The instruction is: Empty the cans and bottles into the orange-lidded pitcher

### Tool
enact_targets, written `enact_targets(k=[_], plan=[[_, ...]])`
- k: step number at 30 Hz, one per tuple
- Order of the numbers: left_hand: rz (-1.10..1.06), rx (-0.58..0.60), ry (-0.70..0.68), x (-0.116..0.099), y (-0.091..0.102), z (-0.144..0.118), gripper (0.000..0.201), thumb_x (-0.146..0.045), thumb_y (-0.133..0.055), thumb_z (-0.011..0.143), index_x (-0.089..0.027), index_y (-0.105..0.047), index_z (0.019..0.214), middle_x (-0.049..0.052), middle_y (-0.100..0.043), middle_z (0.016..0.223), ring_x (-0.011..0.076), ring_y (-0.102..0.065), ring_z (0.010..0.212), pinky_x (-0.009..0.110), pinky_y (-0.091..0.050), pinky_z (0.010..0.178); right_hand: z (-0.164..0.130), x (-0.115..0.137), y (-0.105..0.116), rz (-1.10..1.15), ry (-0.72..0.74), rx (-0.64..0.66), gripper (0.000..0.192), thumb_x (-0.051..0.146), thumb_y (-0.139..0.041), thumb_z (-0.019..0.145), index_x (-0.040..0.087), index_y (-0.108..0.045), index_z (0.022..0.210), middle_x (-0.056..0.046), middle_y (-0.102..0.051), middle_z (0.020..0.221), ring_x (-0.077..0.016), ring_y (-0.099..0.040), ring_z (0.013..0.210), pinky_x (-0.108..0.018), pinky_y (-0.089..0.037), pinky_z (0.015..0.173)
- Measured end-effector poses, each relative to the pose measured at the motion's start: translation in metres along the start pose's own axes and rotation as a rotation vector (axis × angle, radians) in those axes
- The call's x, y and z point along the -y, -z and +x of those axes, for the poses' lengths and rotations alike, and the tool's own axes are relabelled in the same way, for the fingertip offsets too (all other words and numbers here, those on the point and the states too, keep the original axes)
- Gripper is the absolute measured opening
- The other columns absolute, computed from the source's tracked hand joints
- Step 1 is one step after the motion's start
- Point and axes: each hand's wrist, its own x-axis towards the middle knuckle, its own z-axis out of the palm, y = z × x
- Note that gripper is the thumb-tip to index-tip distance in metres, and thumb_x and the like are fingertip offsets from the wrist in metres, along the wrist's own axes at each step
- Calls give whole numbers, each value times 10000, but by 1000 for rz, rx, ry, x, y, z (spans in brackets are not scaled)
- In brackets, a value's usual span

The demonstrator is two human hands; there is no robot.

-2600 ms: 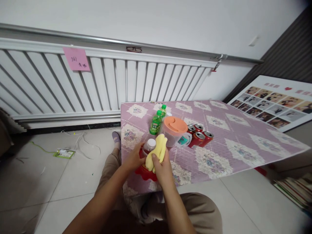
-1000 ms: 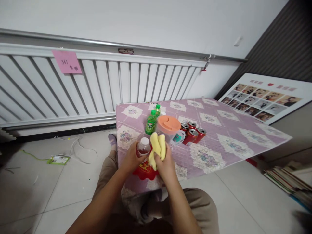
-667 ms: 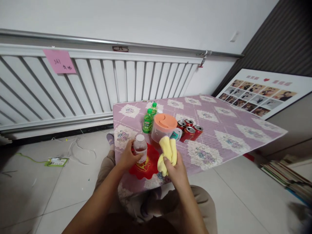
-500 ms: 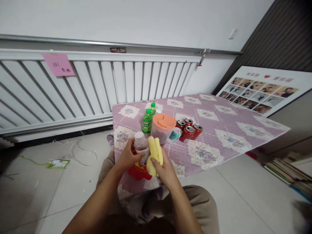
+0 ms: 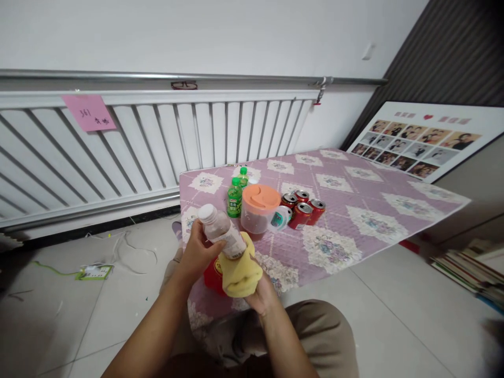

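My left hand (image 5: 200,247) is closed around a clear plastic bottle (image 5: 220,226) with a white cap. The bottle tilts, cap toward the upper left, its base lying against a yellow cloth (image 5: 242,275). My right hand (image 5: 263,291) holds that cloth from beneath and behind; most of its fingers are hidden by it. Below the bottle, a red item (image 5: 212,278) with yellow markings shows partly on the table. Just beyond my hands stands a clear pitcher (image 5: 258,218) with an orange lid.
Two green-capped bottles (image 5: 234,199) stand left of the pitcher. Several red cans (image 5: 302,214) are grouped at its right, by a white and teal round item (image 5: 280,218). A floral cloth covers the table (image 5: 364,181). Behind it runs a white radiator (image 5: 212,131).
The bottle has been lifted and tilted, cap toward the left. My right hand has turned and brought the yellow cloth under the bottle's base.
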Motion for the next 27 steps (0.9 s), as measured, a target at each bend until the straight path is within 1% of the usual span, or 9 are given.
enact_targets(k=[5, 9, 12, 15, 17, 19, 23, 25, 27], plan=[[12, -64, -15, 4, -4, 7, 690, -335, -798, 682, -222, -424, 1251, 82, -642, 1211, 240, -657, 1108, 394, -559, 951, -16, -4, 6, -5, -92, -19, 496, 657, -568, 824, 213, -688, 1010, -125, -787, 1013, -290, -735, 1043, -478, -562, 925], [24, -114, -1, 9, 4, 11, 697, -315, -799, 681, -222, -419, 1258, 78, -653, 1193, 231, -674, 1068, 391, -571, 928, -41, 9, 33, 18, -97, -120, 477, 528, -733, 751, 207, -671, 1098, -116, -786, 1035, -305, -753, 967, -475, -571, 909], [39, -154, 12, 12, 8, 11, 687, -301, -803, 670, -224, -428, 1239, 74, -655, 1187, 226, -676, 1055, 380, -572, 917, -49, 27, 62, -211, 21, -231, 602, 538, -723, 775, 216, -610, 1270, -119, -762, 1139, -321, -739, 986, -497, -572, 898], [58, -177, 21, 14, 8, 8, 664, -319, -800, 669, -223, -434, 1215, 74, -657, 1172, 227, -678, 1049, 375, -571, 912, -41, 37, 91, -725, 194, -388, 619, 516, -699, 769, 210, -606, 1299, -123, -746, 1140, -340, -703, 1037, -547, -533, 953], [66, -175, 27, 16, 6, 5, 666, -333, -804, 669, -226, -434, 1213, 74, -659, 1161, 224, -683, 1031, 369, -573, 902, -29, 31, 105, -1003, 370, -477, 624, 469, -690, 748, 191, -617, 1302, -162, -688, 1269, -360, -638, 1179, -589, -443, 1065], [68, -158, 34, 17, 3, 1, 674, -337, -810, 674, -229, -435, 1223, 75, -658, 1161, 223, -685, 1030, 366, -574, 903, -16, 17, 113, -1168, 497, -511, 582, 447, -678, 754, 182, -651, 1272, -201, -616, 1380, -386, -543, 1313, -626, -357, 1126], [90, -122, 46, 21, -4, -8, 705, -326, -818, 685, -225, -433, 1266, 85, -649, 1200, 241, -680, 1087, 385, -565, 949, -2, -11, 119, -1238, 459, -471, 480, 420, -737, 744, 268, -711, 1199, -180, -604, 1414, -431, -474, 1378, -700, -355, 1079], [111, -89, 33, 21, -8, -13, 716, -317, -816, 689, -223, -433, 1287, 95, -640, 1233, 257, -670, 1130, 402, -555, 985, -4, -11, 115, -1190, 470, -485, 508, 432, -725, 766, 268, -695, 1245, -183, -591, 1430, -426, -473, 1383, -701, -345, 1090], [131, -35, 18, 20, -15, -17, 721, -299, -817, 681, -215, -447, 1294, 108, -636, 1255, 276, -657, 1169, 425, -542, 1019, -10, -1, 106, -1103, 503, -431, 590, 417, -717, 777, 242, -643, 1335, -182, -576, 1446, -383, -496, 1375, -642, -356, 1124]])
